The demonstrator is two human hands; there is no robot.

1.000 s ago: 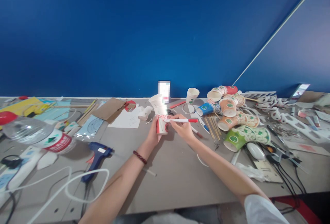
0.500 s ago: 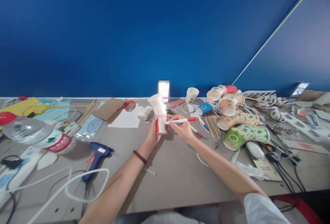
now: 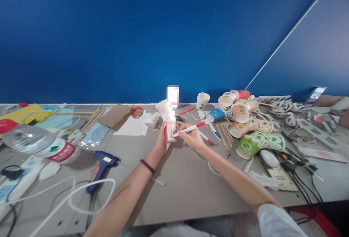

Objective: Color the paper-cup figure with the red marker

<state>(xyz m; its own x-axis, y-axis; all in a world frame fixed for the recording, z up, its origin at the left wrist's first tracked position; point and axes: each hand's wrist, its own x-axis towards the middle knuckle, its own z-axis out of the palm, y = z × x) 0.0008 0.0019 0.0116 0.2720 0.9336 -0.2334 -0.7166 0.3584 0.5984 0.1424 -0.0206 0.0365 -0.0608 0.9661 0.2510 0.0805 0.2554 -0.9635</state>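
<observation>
My left hand is wrapped round a paper cup with red and white markings, held upright above the table. White paper cups rise from its top, leaning a little to the left. Pinched in my right hand is a white marker with a red end. Its tip is at the right side of the red-marked cup; whether it touches I cannot tell. The left fingers are mostly hidden behind the cup.
Joined printed paper cups lie in a heap on the right, with wooden sticks beside them. A blue glue gun and a large plastic bottle are at the left. A lit phone stands against the blue wall.
The marker's tip has moved down the cup and its red end has tipped up slightly. My left hand keeps its hold on the cup with almost no movement.
</observation>
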